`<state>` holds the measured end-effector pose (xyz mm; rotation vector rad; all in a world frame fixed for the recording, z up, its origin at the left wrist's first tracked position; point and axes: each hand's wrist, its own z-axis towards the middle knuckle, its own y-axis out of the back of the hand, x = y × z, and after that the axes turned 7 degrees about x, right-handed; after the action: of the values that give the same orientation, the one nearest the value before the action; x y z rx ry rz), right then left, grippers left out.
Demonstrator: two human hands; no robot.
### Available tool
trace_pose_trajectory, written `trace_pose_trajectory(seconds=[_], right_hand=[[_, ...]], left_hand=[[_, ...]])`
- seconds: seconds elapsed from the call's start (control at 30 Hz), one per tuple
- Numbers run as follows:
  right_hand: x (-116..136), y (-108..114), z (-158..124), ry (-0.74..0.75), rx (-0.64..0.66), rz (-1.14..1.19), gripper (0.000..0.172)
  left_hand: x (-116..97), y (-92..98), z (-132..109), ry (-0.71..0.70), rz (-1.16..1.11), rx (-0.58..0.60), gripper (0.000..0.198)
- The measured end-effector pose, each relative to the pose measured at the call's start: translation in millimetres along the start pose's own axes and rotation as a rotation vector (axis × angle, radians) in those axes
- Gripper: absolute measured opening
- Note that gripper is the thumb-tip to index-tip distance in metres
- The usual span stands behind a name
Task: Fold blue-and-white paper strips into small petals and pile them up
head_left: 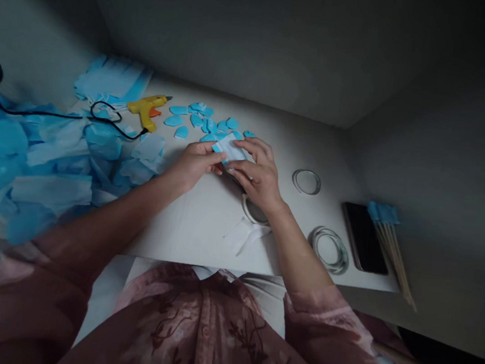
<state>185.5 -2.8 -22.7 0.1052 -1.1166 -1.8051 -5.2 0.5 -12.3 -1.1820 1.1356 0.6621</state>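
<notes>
Between my two hands is a small piece of blue and white fabric (231, 149), which looks like face-mask material. My left hand (196, 164) pinches its left edge between thumb and fingers. Fingers of my right hand (259, 172) close on the right side of the same piece. Just beyond my hands lie several small blue cut fabric pieces (197, 119), each with a rounded or pointed end. Partly covered by my right hand, a roll of tape (253, 211) rests on the table, with white scraps (248, 236) near it.
A yellow glue gun (146, 111) with a black cord lies at back left, by a stack of blue masks (112, 78). Blue fabric (57, 155) heaps at left. At right are rings (307, 182), a tape roll (317, 240), a phone (365, 237) and blue-tipped sticks (393, 246).
</notes>
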Motion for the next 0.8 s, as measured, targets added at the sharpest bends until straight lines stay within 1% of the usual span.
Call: trace_pose_trajectory(seconds=[0.07, 0.17, 0.27, 0.4, 0.47, 0.57, 0.7, 0.8], right_hand=[[1, -2, 0, -0.043, -0.013, 0.027, 0.013], [4, -5, 0, -0.132, -0.065, 0.097, 0.015], [6, -10, 0, -0.218, -0.112, 0.197, 0.02], [7, -14, 0, -0.325, -0.109, 0.335, 0.024], [7, -15, 0, -0.339, -0.115, 0.387, 0.024], [8, -15, 0, -0.336, -0.122, 0.4, 0.023], [10, -14, 1, -0.37, -0.114, 0.42, 0.025], [10, -15, 1, -0.383, -0.117, 0.449, 0.025]], left_hand=[[-2, -2.1, -1, -0.06, 0.062, -0.028, 0.019], [-6, -6.5, -3, -0.127, 0.15, -0.079, 0.014], [-8, -9.3, -4, -0.124, 0.191, -0.114, 0.01], [-6, -9.2, -3, -0.133, 0.208, -0.135, 0.006], [-5, -8.7, -2, -0.137, 0.208, -0.139, 0.005], [-2, -8.2, -1, -0.126, 0.224, -0.155, 0.006], [1, -7.1, 1, -0.121, 0.254, -0.18, 0.015], [3, -6.2, 1, -0.142, 0.303, -0.172, 0.017]])
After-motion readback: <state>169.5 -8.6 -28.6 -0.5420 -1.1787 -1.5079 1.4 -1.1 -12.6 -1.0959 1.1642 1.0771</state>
